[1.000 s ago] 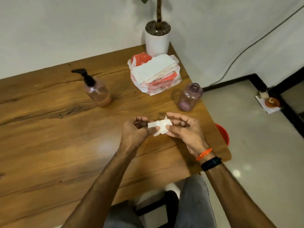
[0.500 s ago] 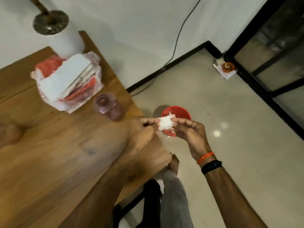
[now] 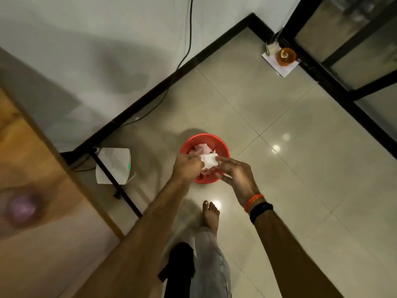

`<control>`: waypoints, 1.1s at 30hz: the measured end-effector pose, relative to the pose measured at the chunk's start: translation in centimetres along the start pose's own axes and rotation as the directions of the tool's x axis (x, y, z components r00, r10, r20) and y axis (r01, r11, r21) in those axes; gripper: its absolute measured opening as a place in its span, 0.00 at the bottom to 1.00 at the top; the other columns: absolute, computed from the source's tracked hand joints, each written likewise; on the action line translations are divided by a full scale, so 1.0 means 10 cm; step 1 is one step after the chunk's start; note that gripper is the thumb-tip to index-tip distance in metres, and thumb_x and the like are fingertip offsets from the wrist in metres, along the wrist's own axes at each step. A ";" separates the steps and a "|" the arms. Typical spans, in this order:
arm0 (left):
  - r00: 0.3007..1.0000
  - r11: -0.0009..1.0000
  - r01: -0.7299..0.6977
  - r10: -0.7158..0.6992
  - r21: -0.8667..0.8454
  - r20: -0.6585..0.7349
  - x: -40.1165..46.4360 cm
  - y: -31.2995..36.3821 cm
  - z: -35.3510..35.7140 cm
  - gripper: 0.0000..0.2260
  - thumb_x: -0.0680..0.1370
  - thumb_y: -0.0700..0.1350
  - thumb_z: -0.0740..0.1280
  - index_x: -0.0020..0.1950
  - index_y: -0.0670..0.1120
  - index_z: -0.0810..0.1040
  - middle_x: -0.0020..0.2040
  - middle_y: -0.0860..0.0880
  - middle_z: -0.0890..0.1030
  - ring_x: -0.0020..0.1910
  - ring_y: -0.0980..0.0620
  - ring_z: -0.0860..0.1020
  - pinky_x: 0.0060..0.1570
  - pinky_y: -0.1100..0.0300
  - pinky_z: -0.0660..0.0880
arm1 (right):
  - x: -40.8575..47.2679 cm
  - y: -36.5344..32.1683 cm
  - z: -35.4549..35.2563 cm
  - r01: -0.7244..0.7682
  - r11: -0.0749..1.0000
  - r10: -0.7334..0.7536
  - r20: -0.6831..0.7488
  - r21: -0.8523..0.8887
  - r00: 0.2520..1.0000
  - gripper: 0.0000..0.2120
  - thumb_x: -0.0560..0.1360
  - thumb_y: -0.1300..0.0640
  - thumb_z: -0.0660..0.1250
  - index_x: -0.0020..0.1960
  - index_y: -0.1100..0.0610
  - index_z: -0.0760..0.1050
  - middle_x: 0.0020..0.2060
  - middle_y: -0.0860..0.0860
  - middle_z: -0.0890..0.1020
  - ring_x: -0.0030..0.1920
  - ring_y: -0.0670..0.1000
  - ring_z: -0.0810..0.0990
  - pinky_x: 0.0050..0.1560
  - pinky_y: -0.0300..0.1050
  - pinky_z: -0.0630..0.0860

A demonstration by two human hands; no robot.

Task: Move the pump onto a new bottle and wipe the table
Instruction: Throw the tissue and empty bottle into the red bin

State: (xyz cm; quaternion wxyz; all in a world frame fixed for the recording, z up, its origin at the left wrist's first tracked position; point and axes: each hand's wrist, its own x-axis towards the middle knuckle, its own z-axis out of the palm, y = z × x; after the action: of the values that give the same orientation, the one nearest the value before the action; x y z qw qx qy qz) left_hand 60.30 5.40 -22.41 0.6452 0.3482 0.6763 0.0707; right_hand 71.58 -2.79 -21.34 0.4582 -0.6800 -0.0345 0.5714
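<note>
Since a second ago I move both hands off the tabletop, left hand and right hand each in a pinching grip on the folded tissue above the red bin, probably to drop it.

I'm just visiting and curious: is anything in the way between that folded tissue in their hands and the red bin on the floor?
Nothing visible. Left hand and right hand pinch the tissue over the open red bin, which already holds crumpled paper.
</note>
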 end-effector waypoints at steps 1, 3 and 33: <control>0.999 0.999 0.036 -0.036 -0.020 -0.008 0.08 -0.05 0.03 0.10 0.76 0.33 0.64 0.52 0.43 0.81 0.37 0.50 0.78 0.35 0.53 0.76 0.31 0.64 0.72 | 0.08 0.07 0.00 -0.031 1.000 0.031 -0.008 0.003 0.999 0.12 0.74 0.67 0.63 0.55 0.64 0.80 0.46 0.57 0.85 0.45 0.50 0.85 0.54 0.44 0.80; 0.994 0.989 0.110 -0.112 -0.103 -0.018 0.25 -0.16 0.10 0.07 0.77 0.35 0.64 0.51 0.42 0.79 0.39 0.48 0.80 0.35 0.54 0.77 0.31 0.64 0.73 | 0.26 0.23 -0.02 -0.109 0.994 0.110 -0.026 0.014 0.994 0.11 0.75 0.63 0.64 0.55 0.63 0.80 0.47 0.56 0.84 0.48 0.53 0.83 0.56 0.49 0.79; 0.972 0.939 -0.230 0.207 -0.256 -0.114 -1.56 0.34 -0.85 0.04 0.77 0.38 0.68 0.51 0.43 0.79 0.40 0.53 0.79 0.40 0.59 0.77 0.45 0.64 0.75 | -1.35 -0.43 0.64 0.198 0.958 -0.199 0.017 -0.206 0.980 0.12 0.74 0.69 0.66 0.57 0.64 0.78 0.50 0.54 0.83 0.45 0.45 0.82 0.42 0.37 0.79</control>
State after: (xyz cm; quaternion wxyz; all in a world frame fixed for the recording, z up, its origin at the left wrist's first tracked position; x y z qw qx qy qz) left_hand 52.54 2.18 -6.40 0.6450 0.3276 0.6447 0.2470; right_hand 63.80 -4.22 -7.97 0.4400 -0.7183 -0.1608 0.5144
